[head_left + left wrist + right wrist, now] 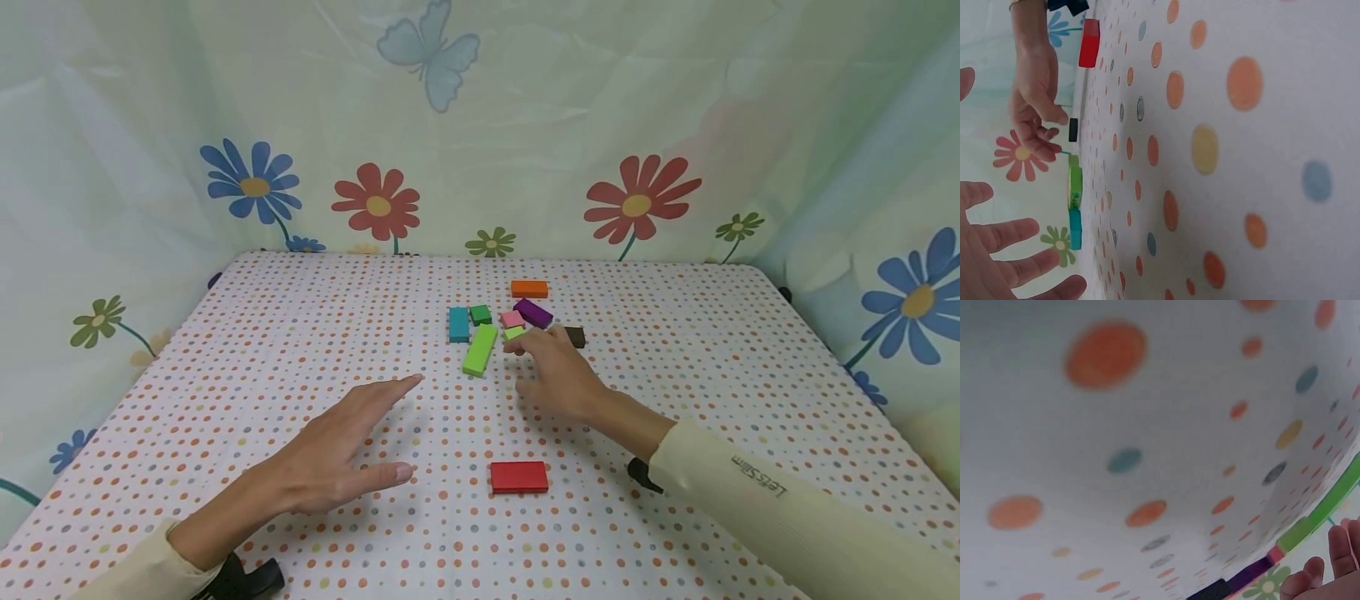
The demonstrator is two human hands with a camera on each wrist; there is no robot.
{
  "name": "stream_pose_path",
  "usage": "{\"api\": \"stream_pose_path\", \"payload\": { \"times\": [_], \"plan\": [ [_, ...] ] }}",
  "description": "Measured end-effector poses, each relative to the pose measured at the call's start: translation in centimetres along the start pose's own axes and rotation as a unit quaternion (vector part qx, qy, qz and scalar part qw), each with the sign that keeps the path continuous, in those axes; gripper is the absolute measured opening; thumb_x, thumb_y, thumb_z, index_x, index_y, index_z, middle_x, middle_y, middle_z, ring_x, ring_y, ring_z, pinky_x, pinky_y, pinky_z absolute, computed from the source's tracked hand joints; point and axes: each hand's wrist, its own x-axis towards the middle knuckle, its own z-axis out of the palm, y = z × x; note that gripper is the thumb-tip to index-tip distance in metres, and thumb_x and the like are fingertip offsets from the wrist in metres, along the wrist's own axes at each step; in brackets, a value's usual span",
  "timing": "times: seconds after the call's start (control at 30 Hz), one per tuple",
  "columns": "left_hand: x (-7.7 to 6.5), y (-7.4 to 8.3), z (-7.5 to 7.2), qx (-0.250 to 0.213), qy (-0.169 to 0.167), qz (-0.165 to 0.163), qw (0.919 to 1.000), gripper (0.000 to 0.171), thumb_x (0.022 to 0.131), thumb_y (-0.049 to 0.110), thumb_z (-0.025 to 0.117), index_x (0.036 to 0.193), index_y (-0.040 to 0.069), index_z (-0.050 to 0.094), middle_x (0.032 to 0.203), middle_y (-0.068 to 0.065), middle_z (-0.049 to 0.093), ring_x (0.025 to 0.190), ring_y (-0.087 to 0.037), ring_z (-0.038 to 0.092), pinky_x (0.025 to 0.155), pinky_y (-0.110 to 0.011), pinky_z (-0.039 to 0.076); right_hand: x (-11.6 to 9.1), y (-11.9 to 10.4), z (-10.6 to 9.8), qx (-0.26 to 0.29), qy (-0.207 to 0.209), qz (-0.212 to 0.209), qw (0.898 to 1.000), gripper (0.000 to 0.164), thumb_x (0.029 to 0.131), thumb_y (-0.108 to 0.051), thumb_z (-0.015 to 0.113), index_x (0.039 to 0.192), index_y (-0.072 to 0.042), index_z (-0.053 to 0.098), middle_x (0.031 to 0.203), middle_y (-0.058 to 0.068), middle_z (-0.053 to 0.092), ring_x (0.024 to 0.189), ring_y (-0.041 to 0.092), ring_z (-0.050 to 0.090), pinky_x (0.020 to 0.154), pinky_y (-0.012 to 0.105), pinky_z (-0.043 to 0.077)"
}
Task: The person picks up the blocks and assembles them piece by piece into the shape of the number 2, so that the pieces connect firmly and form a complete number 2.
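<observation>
My right hand hovers at the near side of a block cluster, fingers loosely bent, nothing visible in them. Its fingertips are nearest the small lime block and partly cover a dark block. Beside these lie a long lime block, a pink block, a purple block, a green block and a teal block. To the left, my left hand is held above the table with its fingers extended and thumb apart. It holds nothing; in the left wrist view its fingers are spread.
A red block lies alone near the front, between the two forearms. Behind the cluster sits an orange block. The dotted tablecloth covers the table, and a flowered curtain hangs along the back and sides.
</observation>
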Motion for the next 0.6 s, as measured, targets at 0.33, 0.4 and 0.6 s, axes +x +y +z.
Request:
{"api": "stream_pose_path", "payload": {
  "times": [0.33,0.4,0.6],
  "plan": [
    [0.0,0.0,0.3,-0.014,-0.009,-0.007,0.9998,0.085,0.090,0.059,0.063,0.161,0.041,0.020,0.161,0.005,0.033,0.144,-0.023,0.037,0.104,-0.066,0.040,1.9,0.0,0.1,-0.017,-0.004,-0.004,1.000,0.048,0.089,0.001,0.065,0.135,-0.012,0.063,0.135,0.005,0.061,0.122,0.029,0.043,0.092,0.045,0.048],
    [0.0,0.0,0.4,-0.012,-0.010,-0.007,0.9999,0.085,0.090,0.060,0.063,0.161,0.041,0.019,0.161,0.005,0.033,0.144,-0.022,0.037,0.104,-0.065,0.039,2.4,-0.1,0.2,-0.028,-0.005,0.005,1.000,0.049,0.090,0.001,0.063,0.136,-0.015,0.063,0.139,0.004,0.059,0.121,0.028,0.043,0.093,0.045,0.048],
    [0.2,0.2,0.3,-0.003,-0.008,-0.004,1.0000,0.086,0.090,0.062,0.062,0.161,0.041,0.019,0.161,0.006,0.033,0.145,-0.022,0.035,0.105,-0.065,0.039,4.0,-0.9,0.2,-0.060,0.001,-0.015,0.998,0.050,0.092,0.004,0.060,0.138,-0.016,0.062,0.141,0.005,0.059,0.116,0.029,0.042,0.093,0.045,0.042]
  ]
}}
